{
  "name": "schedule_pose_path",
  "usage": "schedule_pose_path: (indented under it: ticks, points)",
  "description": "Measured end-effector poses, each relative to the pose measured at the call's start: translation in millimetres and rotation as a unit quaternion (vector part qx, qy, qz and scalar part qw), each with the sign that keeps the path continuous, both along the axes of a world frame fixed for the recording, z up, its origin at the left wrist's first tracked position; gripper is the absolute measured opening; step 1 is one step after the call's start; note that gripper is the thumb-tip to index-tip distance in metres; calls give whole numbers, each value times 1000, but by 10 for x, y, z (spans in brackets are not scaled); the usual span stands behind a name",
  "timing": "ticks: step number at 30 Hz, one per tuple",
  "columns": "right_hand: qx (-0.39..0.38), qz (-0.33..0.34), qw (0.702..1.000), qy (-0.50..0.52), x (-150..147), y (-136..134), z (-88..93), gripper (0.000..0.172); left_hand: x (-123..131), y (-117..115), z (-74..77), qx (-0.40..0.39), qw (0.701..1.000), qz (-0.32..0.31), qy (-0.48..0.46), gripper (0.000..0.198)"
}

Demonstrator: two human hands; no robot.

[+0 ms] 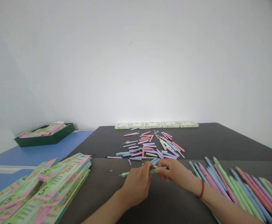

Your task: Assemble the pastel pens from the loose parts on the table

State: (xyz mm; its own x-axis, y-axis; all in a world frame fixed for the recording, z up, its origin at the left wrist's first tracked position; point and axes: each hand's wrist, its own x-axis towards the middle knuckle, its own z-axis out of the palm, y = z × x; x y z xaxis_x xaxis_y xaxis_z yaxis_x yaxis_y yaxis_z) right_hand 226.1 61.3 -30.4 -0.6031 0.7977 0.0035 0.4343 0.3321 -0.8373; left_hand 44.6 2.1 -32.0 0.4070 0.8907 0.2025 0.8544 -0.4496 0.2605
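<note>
Green pen spans the two hands, over the near half of the black table, midway between its side edges. Left hand: thumb and forefinger pinched closed on one end; other fingers curled, contents cannot be told. Right hand: fingertips closed on the other end, no gap visible. Step in hand, as judged: joining or twisting pen parts; which, unclear. Next move seems to call for a firm pinch and both ends in line. Toward the far edge: scattered pen parts and white refills. Along that edge: flat boxes. Toward near right corner: pens, side by side. Toward near left corner: stacked packets.
</note>
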Motion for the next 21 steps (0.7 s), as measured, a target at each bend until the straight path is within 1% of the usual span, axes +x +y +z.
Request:
schedule_pose_path:
  ticks: [2, 3, 4, 5, 7, 8, 11, 13, 14, 15, 17, 18, 20, 21]
  points:
    - [9, 0, 1000, -22, 1, 17, -40, 37, -3, 17, -3, 2, 1000, -3, 15, 19]
    - [17, 0, 999, -32, 5, 24, -49, 42, -2, 25, -8, 2, 1000, -5, 24, 20]
    - [29, 0, 999, -41, 12, 29, -49, 43, -1, 32, -15, 2, 999, -7, 33, 21]
    - [41, -2, 998, -46, 20, 32, -41, 39, 2, 36, -22, 3, 999, -9, 42, 22]
    - [82, -4, 995, -55, 36, 34, -13, 18, 9, 40, -33, 3, 998, -12, 56, 22]
    - [103, -2, 993, -61, 43, 34, 2, 12, 12, 39, -36, 4, 998, -13, 62, 22]
    - [136, 14, 987, -86, 48, 35, 22, 11, 20, 31, -39, 8, 997, -16, 76, 23]
    - [128, 23, 986, -101, 46, 38, 17, 28, 22, 27, -39, 10, 996, -20, 83, 25]
    - [126, 26, 986, -105, 46, 38, 15, 32, 23, 27, -39, 11, 996, -22, 86, 26]
    - [125, 28, 986, -107, 48, 37, 15, 31, 23, 27, -40, 12, 996, -24, 89, 26]
    - [127, 29, 986, -105, 57, 32, 23, 16, 23, 29, -41, 13, 995, -23, 93, 24]
    - [126, 29, 986, -104, 62, 28, 30, 12, 23, 30, -41, 13, 995, -23, 94, 24]
    - [114, 35, 987, -104, 70, 21, 45, 13, 22, 32, -43, 15, 995, -25, 96, 24]
    - [104, 39, 988, -106, 72, 20, 50, 23, 21, 33, -44, 16, 995, -28, 97, 24]
